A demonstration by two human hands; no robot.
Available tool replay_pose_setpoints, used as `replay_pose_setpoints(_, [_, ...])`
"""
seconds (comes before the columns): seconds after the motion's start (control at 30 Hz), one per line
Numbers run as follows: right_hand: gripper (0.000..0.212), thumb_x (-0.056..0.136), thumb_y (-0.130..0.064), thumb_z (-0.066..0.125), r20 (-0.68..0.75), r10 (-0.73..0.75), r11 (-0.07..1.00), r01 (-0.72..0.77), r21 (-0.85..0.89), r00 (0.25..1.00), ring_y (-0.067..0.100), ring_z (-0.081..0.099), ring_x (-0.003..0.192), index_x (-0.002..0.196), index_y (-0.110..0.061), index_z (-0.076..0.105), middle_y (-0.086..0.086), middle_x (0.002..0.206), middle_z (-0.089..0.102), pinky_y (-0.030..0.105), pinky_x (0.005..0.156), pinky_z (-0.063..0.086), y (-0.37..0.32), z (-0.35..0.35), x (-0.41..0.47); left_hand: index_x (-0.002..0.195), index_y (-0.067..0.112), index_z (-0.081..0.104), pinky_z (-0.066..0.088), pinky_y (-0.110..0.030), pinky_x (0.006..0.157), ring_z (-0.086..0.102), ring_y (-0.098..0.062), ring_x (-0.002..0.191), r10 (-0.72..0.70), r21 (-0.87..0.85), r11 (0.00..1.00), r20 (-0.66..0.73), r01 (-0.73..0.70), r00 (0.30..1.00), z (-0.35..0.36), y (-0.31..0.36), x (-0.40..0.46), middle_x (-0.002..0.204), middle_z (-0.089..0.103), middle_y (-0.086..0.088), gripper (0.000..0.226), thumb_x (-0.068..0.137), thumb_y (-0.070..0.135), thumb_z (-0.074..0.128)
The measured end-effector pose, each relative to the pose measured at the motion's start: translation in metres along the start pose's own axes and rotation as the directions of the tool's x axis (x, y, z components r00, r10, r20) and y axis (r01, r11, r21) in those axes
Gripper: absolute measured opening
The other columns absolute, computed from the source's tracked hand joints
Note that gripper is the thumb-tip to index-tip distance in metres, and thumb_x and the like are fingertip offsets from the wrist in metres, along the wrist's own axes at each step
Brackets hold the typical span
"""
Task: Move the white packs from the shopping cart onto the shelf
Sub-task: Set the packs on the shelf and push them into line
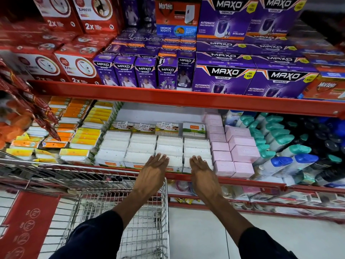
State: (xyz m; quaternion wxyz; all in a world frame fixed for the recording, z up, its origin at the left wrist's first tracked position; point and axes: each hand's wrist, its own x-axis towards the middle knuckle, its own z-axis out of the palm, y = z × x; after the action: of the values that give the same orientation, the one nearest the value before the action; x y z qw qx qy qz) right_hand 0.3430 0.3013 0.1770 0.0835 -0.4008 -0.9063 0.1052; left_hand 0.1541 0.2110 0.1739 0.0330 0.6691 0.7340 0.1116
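Several white packs [141,146] of cotton buds lie in rows on the middle shelf [186,100], filling its front centre. My left hand [155,167] rests flat, fingers together, on the front packs of the third row. My right hand [200,169] lies flat on the front pack of the rightmost row [197,150]. Neither hand grips anything. The wire shopping cart [130,212] stands below my left arm; the part of its basket that shows holds no packs.
Pink boxes [235,152] sit right of the white packs, then bottles with teal and blue caps [283,148]. Yellow and orange packs [78,139] lie to the left. Purple and red boxes [224,75] fill the shelf above. Red packets [22,101] hang at the left.
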Motion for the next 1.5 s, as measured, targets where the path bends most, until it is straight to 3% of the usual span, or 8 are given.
replay_pose_setpoints(0.13, [0.064, 0.084, -0.012, 0.06, -0.077, -0.06, 0.998, 0.061, 0.009, 0.995, 0.029, 0.03, 0.142, 0.143, 0.0, 0.036, 0.016, 0.151, 0.037, 0.045, 0.116, 0.013, -0.02, -0.001, 0.005, 0.151, 0.009, 0.03, 0.009, -0.046, 0.122, 0.016, -0.021, 0.15, -0.04, -0.001, 0.999, -0.098, 0.04, 0.994, -0.001, -0.021, -0.015, 0.158, 0.021, -0.002, 0.052, 0.103, 0.029, 0.04])
replay_pose_setpoints(0.3, [0.062, 0.094, -0.013, 0.047, -0.018, -0.169, 0.985, 0.17, 0.024, 0.985, 0.024, 0.013, 0.148, 0.149, -0.005, 0.019, 0.012, 0.159, 0.019, 0.039, 0.121, 0.01, -0.058, 0.01, 0.021, 0.15, 0.006, 0.032, 0.008, -0.046, 0.121, 0.017, -0.024, 0.15, -0.137, 0.03, 0.99, -0.085, 0.14, 0.987, -0.008, -0.057, -0.034, 0.159, 0.027, -0.01, 0.055, 0.102, 0.032, 0.027])
replay_pose_setpoints(0.53, [0.075, 0.088, 0.001, 0.059, 0.068, -0.142, 0.989, 0.139, 0.047, 0.988, 0.021, 0.013, 0.148, 0.149, -0.012, 0.02, 0.006, 0.159, 0.019, 0.031, 0.115, 0.001, -0.083, 0.037, 0.035, 0.135, 0.005, 0.054, 0.038, -0.045, 0.114, 0.047, -0.031, 0.135, -0.162, 0.031, 0.986, 0.007, 0.162, 0.987, -0.019, -0.079, -0.032, 0.139, 0.057, -0.015, 0.057, 0.081, -0.008, 0.068])
replay_pose_setpoints(0.73, [0.087, 0.077, 0.026, 0.043, 0.069, -0.088, 0.992, 0.081, 0.099, 0.994, 0.015, 0.014, 0.147, 0.149, -0.018, 0.025, -0.002, 0.159, 0.02, 0.028, 0.114, 0.006, -0.084, 0.029, 0.041, 0.129, 0.012, 0.061, 0.052, -0.045, 0.101, 0.054, -0.029, 0.13, -0.169, 0.016, 0.986, 0.017, 0.168, 0.986, -0.023, -0.088, -0.027, 0.134, 0.063, -0.01, 0.063, 0.074, -0.016, 0.072])
replay_pose_setpoints(1.0, [0.08, 0.079, 0.022, 0.047, 0.048, -0.052, 0.991, 0.045, 0.129, 0.998, 0.015, 0.021, 0.146, 0.146, -0.02, 0.035, -0.001, 0.156, 0.031, 0.034, 0.117, 0.023, -0.087, 0.026, 0.043, 0.127, 0.013, 0.061, 0.06, -0.049, 0.086, 0.053, -0.03, 0.13, -0.144, -0.008, 0.99, 0.034, 0.144, 0.989, -0.023, -0.096, -0.029, 0.133, 0.064, -0.008, 0.063, 0.074, -0.019, 0.069])
replay_pose_setpoints(1.2, [0.075, 0.083, 0.009, 0.054, 0.038, -0.076, 0.99, 0.071, 0.12, 0.996, 0.018, 0.016, 0.147, 0.148, -0.016, 0.027, 0.001, 0.157, 0.027, 0.045, 0.114, 0.035, -0.113, 0.039, 0.044, 0.138, 0.004, 0.049, 0.034, -0.051, 0.116, 0.041, -0.03, 0.14, -0.056, 0.018, 0.998, -0.052, 0.057, 0.997, -0.021, -0.115, -0.037, 0.142, 0.055, -0.014, 0.066, 0.077, -0.016, 0.063])
replay_pose_setpoints(1.37, [0.079, 0.084, 0.006, 0.058, 0.043, -0.193, 0.978, 0.189, 0.083, 0.98, 0.02, 0.01, 0.148, 0.15, -0.012, 0.019, 0.003, 0.158, 0.015, 0.038, 0.119, 0.019, -0.149, 0.05, 0.057, 0.148, 0.005, 0.034, 0.018, -0.054, 0.121, 0.018, -0.029, 0.149, -0.135, 0.033, 0.99, -0.087, 0.139, 0.987, -0.026, -0.145, -0.057, 0.157, 0.03, -0.014, 0.058, 0.094, 0.007, 0.055])
replay_pose_setpoints(1.5, [0.09, 0.08, -0.004, 0.072, 0.097, -0.183, 0.983, 0.184, -0.008, 0.978, 0.022, 0.016, 0.146, 0.148, -0.01, 0.015, 0.008, 0.157, 0.02, 0.036, 0.118, 0.013, -0.164, 0.066, 0.064, 0.148, 0.004, 0.034, 0.014, -0.051, 0.122, 0.017, -0.028, 0.149, -0.16, 0.051, 0.985, -0.051, 0.162, 0.986, -0.028, -0.163, -0.067, 0.157, 0.031, -0.015, 0.05, 0.101, 0.014, 0.046])
